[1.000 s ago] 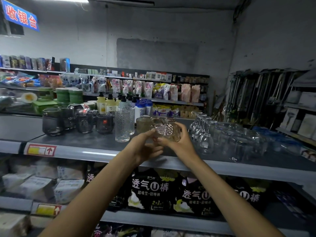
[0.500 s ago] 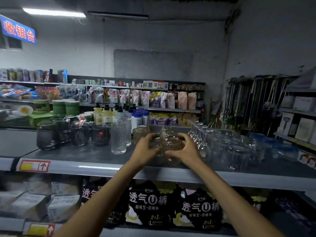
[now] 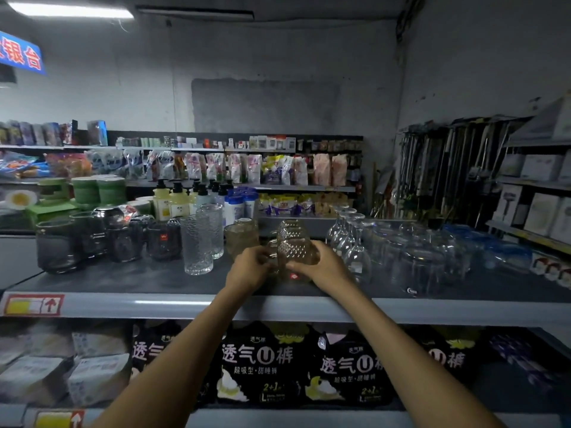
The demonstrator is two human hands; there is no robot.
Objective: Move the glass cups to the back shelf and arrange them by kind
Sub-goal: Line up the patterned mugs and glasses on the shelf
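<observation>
at shelf [image 3: 139,281], amber cup [image 3: 293,242] now upright; l hand [image 3: 251,270], r hand [image 3: 324,267] grip

blue sign [image 3: 21,57] cropped, patterned cup [image 3: 293,242] partly hidden

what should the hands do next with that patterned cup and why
Probably stand the patterned cup, held by the left hand and right hand, beside the matching amber cups: the shelf gap between them and the wine glasses looks free, keeping kinds together.

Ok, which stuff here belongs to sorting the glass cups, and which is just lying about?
Job: diamond-cut cup held by left hand and right hand; dark cups; tall textured tumblers; wine glasses; clear cups.
Lying about: pump bottles; green tubs; black packs below.
</observation>
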